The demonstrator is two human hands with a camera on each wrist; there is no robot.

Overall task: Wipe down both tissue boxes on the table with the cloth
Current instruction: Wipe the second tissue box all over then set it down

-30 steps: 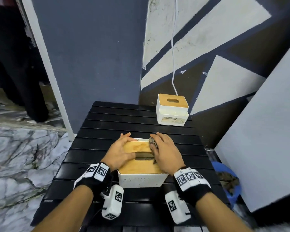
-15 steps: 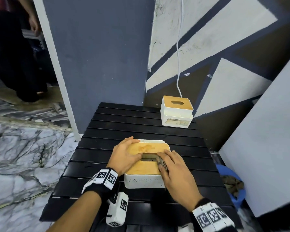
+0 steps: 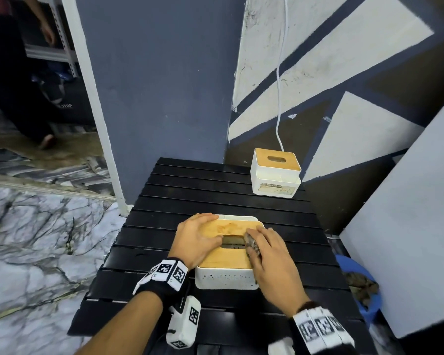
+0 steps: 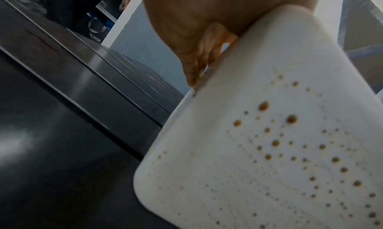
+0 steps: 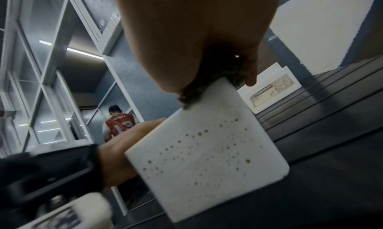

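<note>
My right hand [image 3: 272, 262] lies on the right side of the near white plastic tissue box with a pale wooden lid [image 3: 226, 252], fingers extended and pressing a small dark brown-grey cloth [image 3: 252, 245] flat against the lid beside its slot. My left hand [image 3: 198, 239] rests with relaxed fingers on the lid's left side, steadying the box and gripping nothing. The box's white front wall is speckled with brown spots. It sits near the front of a black slatted table [image 3: 203, 190]; a second white tissue box with a wooden top [image 3: 276, 172] stands well apart at the far right corner. Behind rise a blue-grey wall [image 3: 159, 73] and a wall painted in white, navy and brown shapes, down which a white cable [image 3: 280, 85] hangs. Marble-patterned floor [image 3: 36, 239] lies to the left, and a blue tub [image 3: 367, 290] sits low to the right.
</note>
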